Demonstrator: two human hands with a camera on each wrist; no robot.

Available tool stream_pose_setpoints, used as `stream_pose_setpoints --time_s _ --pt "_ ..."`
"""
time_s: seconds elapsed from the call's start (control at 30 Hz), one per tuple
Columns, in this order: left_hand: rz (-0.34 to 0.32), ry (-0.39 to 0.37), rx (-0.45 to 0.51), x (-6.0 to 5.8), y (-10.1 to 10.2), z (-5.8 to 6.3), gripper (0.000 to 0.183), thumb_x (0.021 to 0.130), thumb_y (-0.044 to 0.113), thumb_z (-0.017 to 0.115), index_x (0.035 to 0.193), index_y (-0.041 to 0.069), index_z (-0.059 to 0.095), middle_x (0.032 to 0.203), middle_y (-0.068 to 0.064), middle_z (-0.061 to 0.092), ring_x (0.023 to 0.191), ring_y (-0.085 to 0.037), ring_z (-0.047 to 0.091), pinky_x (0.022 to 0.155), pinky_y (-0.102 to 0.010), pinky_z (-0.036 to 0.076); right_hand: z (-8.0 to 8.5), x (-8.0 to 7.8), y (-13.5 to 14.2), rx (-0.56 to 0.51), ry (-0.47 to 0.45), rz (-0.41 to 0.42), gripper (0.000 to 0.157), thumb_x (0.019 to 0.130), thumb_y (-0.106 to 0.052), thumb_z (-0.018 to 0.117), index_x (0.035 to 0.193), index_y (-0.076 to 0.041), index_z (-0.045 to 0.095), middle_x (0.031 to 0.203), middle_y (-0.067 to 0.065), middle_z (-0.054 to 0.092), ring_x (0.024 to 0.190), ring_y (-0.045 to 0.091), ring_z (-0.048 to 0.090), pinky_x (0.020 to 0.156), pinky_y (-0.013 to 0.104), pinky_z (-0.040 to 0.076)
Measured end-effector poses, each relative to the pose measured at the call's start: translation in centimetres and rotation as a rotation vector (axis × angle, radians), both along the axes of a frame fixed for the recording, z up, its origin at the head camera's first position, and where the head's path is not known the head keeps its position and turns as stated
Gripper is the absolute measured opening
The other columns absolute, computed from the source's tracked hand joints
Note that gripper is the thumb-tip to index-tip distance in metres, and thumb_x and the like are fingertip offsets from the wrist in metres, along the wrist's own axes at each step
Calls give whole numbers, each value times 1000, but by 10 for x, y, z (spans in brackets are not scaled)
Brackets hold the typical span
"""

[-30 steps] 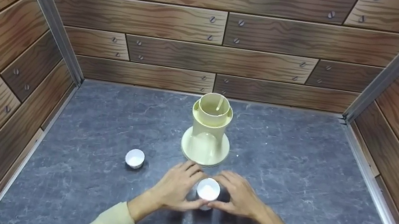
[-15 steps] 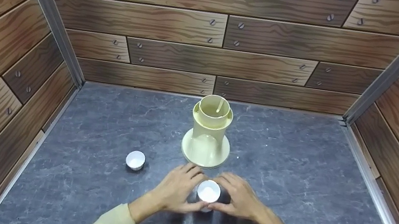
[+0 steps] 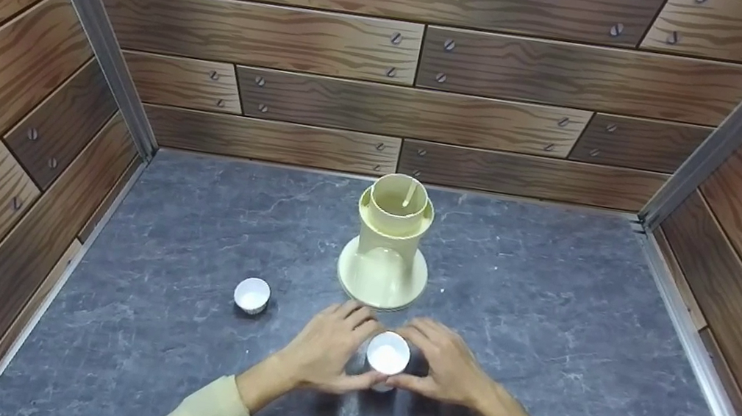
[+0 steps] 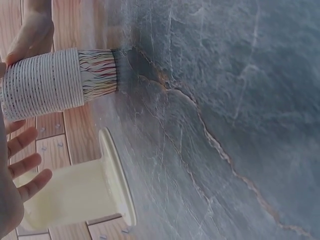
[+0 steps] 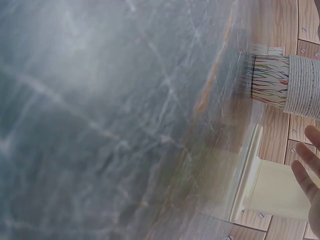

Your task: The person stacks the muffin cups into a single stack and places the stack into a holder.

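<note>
In the head view a tall stack of nested white paper cups [image 3: 388,354] stands upright between my hands, near the front middle of the table. The left wrist view shows the ribbed rims of the stack [image 4: 50,80], and its lowest cup has coloured wavy lines. My left hand [image 3: 333,351] curls its thumb and forefinger round the stack's left side. From the right, my right hand [image 3: 446,369] does likewise, the two thumbs meeting at the near side. The other fingers are spread. Just beyond stands a pale yellow cylindrical holder [image 3: 382,269] on a round base.
A single white paper cup [image 3: 251,295] stands to the left on the grey marbled tabletop [image 3: 190,224]. Wood-patterned walls [image 3: 337,46] rise at the back and sides, with metal strips [image 3: 705,402] along the edges.
</note>
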State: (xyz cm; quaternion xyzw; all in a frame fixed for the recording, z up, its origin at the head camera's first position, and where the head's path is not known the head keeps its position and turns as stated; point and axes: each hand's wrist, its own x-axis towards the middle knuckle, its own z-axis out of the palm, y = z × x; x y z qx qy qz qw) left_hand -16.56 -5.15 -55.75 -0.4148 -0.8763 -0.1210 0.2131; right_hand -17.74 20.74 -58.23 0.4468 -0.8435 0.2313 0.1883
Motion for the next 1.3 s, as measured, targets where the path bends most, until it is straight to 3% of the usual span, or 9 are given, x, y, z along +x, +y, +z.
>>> stream_pose_setpoints --time_s 0.47,0.77,1.03,1.3 --pt "31 -70 -39 -1 -21 1 68 92 75 58 132 20 65 128 -1 69 121 -20 63 100 -40 56 2 2 -2 6 -31 -7 65 90 -68 70 124 -12 70 116 3 73 106 19 71 90 40 61" --pt "53 -44 -37 -8 -37 -2 72 91 77 58 131 18 66 124 0 69 117 -21 63 95 -41 55 3 2 0 10 -23 -16 66 89 -69 71 125 -13 71 116 3 74 107 20 71 91 41 61" --pt "103 -38 -31 -15 -56 -7 68 83 69 74 129 19 67 118 1 68 113 -20 62 95 -40 53 3 2 0 28 -15 -19 66 88 -68 72 124 -12 71 116 4 73 106 20 70 91 42 60" --pt "139 -7 -40 -23 -73 -11 71 82 68 75 129 16 68 118 -2 69 112 -23 63 96 -42 52 3 2 1 28 -29 -16 64 87 -66 75 123 -12 71 115 4 73 105 20 69 90 41 60"
